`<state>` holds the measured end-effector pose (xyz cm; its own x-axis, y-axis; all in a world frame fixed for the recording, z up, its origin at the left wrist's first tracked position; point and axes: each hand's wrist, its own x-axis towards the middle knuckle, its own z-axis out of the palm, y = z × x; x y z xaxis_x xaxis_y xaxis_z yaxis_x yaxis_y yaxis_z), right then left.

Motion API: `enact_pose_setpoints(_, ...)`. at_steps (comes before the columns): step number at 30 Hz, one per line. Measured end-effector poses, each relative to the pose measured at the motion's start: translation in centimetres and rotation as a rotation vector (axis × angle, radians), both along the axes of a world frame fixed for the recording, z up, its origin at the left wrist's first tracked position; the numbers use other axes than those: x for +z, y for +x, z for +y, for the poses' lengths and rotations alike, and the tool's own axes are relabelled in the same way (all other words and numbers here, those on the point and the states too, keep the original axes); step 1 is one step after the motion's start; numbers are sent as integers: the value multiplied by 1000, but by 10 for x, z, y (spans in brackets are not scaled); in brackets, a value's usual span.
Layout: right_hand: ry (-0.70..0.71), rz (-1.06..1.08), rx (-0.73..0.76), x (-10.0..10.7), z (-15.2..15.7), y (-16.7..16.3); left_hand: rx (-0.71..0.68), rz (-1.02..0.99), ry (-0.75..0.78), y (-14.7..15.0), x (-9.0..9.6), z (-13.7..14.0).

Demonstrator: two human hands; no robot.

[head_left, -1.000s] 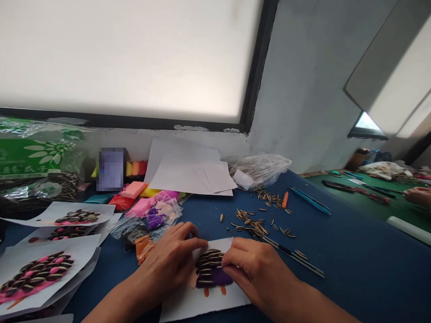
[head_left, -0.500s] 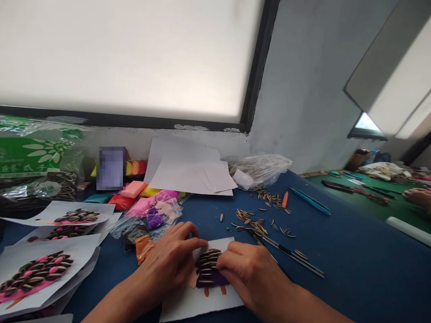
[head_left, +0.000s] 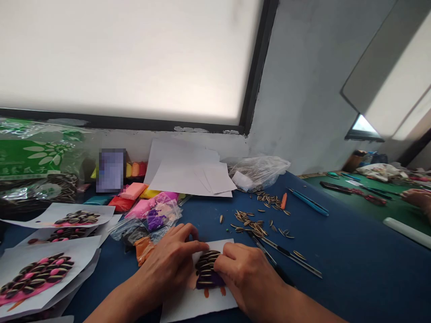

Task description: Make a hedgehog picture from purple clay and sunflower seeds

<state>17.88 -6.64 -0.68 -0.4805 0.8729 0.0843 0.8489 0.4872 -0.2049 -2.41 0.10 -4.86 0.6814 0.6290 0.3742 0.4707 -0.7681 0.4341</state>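
Note:
A white sheet of paper (head_left: 188, 309) lies under both hands, bearing a purple clay shape (head_left: 218, 280) partly covered by rows of striped sunflower seeds (head_left: 206, 264). Peach clay sits at the shape's left and two small orange clay pieces (head_left: 206, 293) below. My left hand (head_left: 173, 258) rests along the sheet's left side, fingers apart, its index fingertip touching the paper above the seeds. My right hand (head_left: 247, 271) is closed in a pinch against the right of the seed rows. Whatever its fingertips hold is hidden.
Loose sunflower seeds (head_left: 249, 222), pens (head_left: 291, 255) and a blue tool (head_left: 309, 202) lie to the right. Clay packets (head_left: 161, 217) sit behind my left hand, seed pictures (head_left: 47, 278) at left. Blank sheets (head_left: 191, 179) lie at the back; another person's hand (head_left: 417, 197) is far right.
My right hand has shifted slightly left over the seed rows, still pinched. My left hand remains on the paper. The view has moved very slightly.

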Motion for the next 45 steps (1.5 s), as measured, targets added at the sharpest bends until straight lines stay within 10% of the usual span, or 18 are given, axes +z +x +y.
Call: enact_pose_setpoints(45,126,-115,-279,-1,48,33,-4,-13,46,0,-4,1)
